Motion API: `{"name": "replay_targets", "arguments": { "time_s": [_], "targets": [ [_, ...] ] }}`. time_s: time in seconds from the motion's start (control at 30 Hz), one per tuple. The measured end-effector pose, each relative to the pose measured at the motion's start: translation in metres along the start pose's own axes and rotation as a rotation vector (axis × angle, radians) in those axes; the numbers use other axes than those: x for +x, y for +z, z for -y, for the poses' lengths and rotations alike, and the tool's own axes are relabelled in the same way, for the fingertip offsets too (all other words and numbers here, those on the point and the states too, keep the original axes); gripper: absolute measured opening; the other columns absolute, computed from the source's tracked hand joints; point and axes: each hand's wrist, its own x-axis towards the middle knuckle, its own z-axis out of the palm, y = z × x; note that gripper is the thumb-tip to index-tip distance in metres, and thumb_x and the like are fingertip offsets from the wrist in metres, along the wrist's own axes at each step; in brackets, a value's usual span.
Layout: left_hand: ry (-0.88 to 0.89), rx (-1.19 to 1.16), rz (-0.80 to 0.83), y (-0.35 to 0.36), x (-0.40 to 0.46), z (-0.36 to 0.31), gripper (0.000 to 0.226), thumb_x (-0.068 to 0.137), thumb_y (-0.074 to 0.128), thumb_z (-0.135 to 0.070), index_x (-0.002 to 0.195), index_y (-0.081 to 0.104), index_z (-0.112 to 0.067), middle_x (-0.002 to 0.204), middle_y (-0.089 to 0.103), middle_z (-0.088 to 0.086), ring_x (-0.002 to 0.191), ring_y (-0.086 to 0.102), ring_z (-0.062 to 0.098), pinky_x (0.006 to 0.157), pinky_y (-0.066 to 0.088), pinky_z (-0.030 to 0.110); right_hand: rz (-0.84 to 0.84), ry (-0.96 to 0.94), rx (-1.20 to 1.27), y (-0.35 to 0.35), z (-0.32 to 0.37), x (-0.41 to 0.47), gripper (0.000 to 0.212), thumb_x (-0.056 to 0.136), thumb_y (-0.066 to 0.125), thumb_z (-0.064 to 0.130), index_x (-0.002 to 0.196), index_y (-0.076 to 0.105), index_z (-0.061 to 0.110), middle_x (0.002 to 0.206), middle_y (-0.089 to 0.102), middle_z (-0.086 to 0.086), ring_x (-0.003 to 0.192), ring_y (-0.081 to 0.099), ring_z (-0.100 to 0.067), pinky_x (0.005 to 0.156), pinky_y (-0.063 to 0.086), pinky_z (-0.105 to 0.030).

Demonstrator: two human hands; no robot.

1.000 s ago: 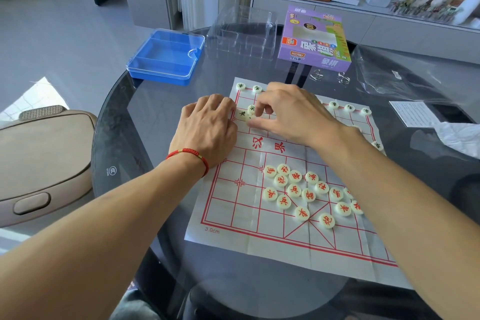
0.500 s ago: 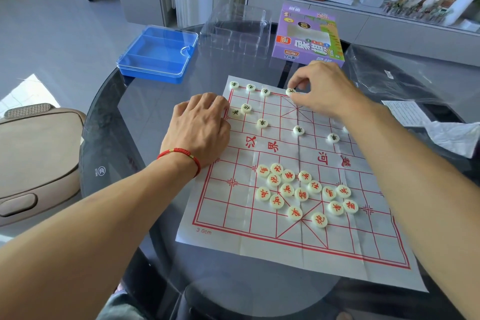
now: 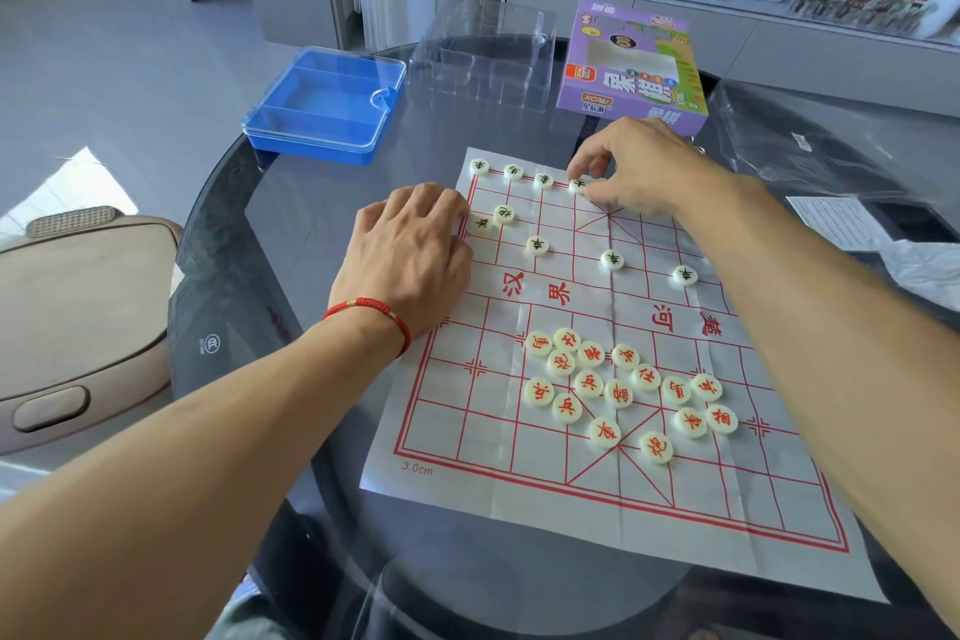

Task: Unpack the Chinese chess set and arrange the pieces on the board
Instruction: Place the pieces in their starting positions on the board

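A white paper board printed with a red grid (image 3: pixel 613 494) is spread on the round dark glass desk (image 3: pixel 234 244); its far right part is hidden by the right forearm. "3.0cm" can be read at its near left corner. Red-lettered white round pieces (image 3: pixel 618 392) are bunched on the near half, and dark-lettered white round pieces (image 3: pixel 537 245) are set along the far rows. One dark-lettered piece on the back line (image 3: pixel 576 185) is pinched in the grip of the right hand (image 3: pixel 639 166). The left hand (image 3: pixel 410 250) is rested with curled fingers on the board's left edge; whether anything is held cannot be told. A purple cardboard box (image 3: pixel 631 68) lies beyond, its writing too blurred to read.
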Motion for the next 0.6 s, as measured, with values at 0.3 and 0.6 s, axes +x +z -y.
{"name": "replay_targets", "arguments": {
  "time_s": [0.3,0.6],
  "targets": [
    [-0.008,-0.006,0.014,-0.001,0.000,-0.001,0.042,0.097,0.028,-0.036,0.130,0.051,-0.026,0.141,0.050,-0.004,0.134,0.041,0.020,0.114,0.026,0.042,0.006,0.001,0.010,-0.002,0.004,-0.001,0.028,0.085,0.080,0.015,0.110,0.075,0.026,0.100,0.068,0.002,0.090,0.061,-0.018,0.079,0.052,-0.034],
    [-0.008,-0.008,0.016,-0.003,0.000,0.000,0.035,0.100,0.039,-0.028,0.133,0.051,-0.026,0.143,0.048,-0.003,0.137,0.038,0.020,0.115,0.023,0.041,0.054,-0.243,0.084,0.008,0.056,-0.019,0.028,0.083,0.081,0.041,0.109,0.075,0.031,0.089,0.068,0.013,0.080,0.059,-0.002,0.068,0.043,-0.027]
  ]
}}
